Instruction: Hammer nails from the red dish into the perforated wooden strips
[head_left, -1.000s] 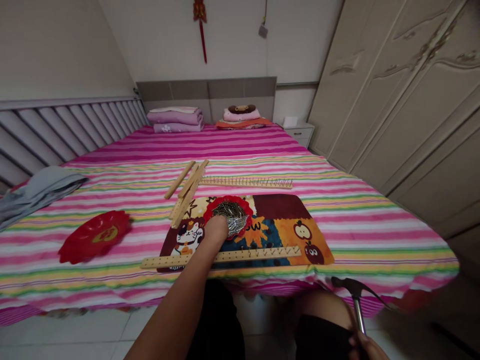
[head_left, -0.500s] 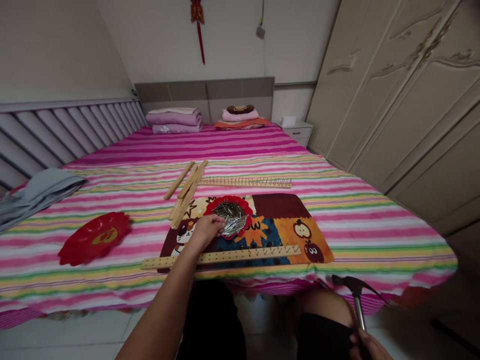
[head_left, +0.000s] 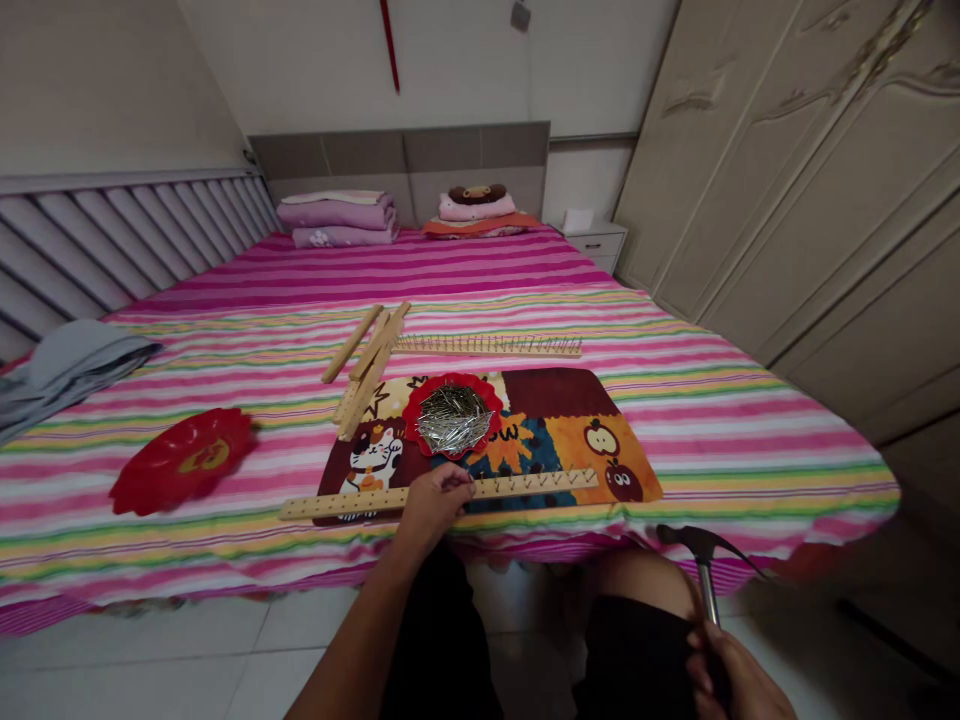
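My left hand (head_left: 436, 500) is closed in a pinch at the wooden strip (head_left: 330, 506), over its row of drilled holes. What looks like a nail is between the fingertips, mostly hidden. Several nails stand in the strip's right half, just right of my fingers. Behind the hand, a red scalloped bowl (head_left: 411, 422) holds a heap of loose silvery nails (head_left: 454, 420). At the lower right, my right hand (head_left: 739, 675) grips a claw hammer (head_left: 701, 545) by the handle, head up, beside my knee and off the bed's edge.
The strip and bowl lie on a patterned mat (head_left: 555, 400) on the striped bed. Behind it rests another strip (head_left: 487, 347) bristling with nails. Several bare wooden strips (head_left: 367, 365) are piled to its left. A red plate (head_left: 184, 460) and grey cloth (head_left: 75, 370) lie farther left.
My left hand has left the nail bowl and come down toward me to the wooden strip. The right hand still holds the hammer. The view has tilted slightly downward.
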